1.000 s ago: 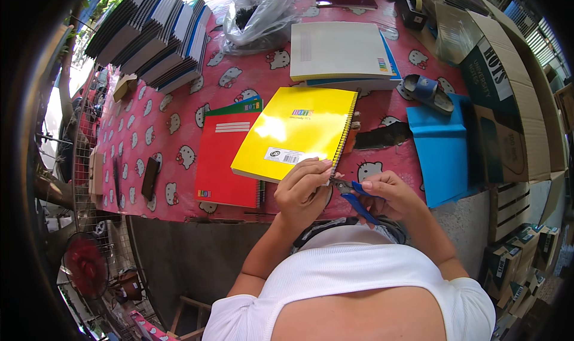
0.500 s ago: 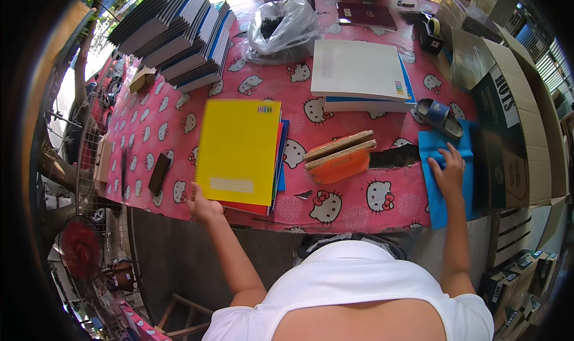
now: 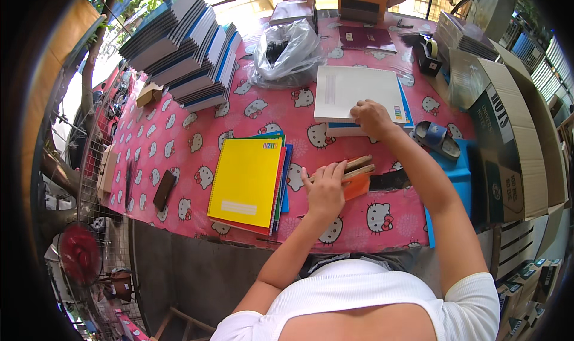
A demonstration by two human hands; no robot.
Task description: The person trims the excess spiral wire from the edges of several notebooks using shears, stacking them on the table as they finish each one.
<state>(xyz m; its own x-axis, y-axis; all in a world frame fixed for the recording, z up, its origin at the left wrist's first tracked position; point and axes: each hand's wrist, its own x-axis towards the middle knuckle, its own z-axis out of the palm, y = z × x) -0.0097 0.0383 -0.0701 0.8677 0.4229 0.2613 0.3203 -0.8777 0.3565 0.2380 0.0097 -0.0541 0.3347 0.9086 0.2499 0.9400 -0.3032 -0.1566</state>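
Observation:
My left hand (image 3: pixel 326 190) rests flat on a wooden and orange tool (image 3: pixel 354 175) lying on the pink patterned tablecloth (image 3: pixel 239 114). Just left of it lies a yellow spiral notebook (image 3: pixel 247 179) on top of red, green and blue ones. My right hand (image 3: pixel 371 116) reaches further back and grips the near edge of a white book (image 3: pixel 353 91) that tops a short stack with a blue cover beneath. A dark flat strip (image 3: pixel 387 181) lies to the right of the tool.
Tall slanted stacks of notebooks (image 3: pixel 185 48) stand at the back left. A plastic bag (image 3: pixel 286 53) sits behind centre. A tape roll (image 3: pixel 439 139), blue sheet (image 3: pixel 460 185) and cardboard boxes (image 3: pixel 508 144) crowd the right. A dark phone (image 3: pixel 162 189) lies near the left edge.
My left hand left the notebook pile's corner and came to the wooden tool. My right hand moved from the blue sheet at right up to the white book.

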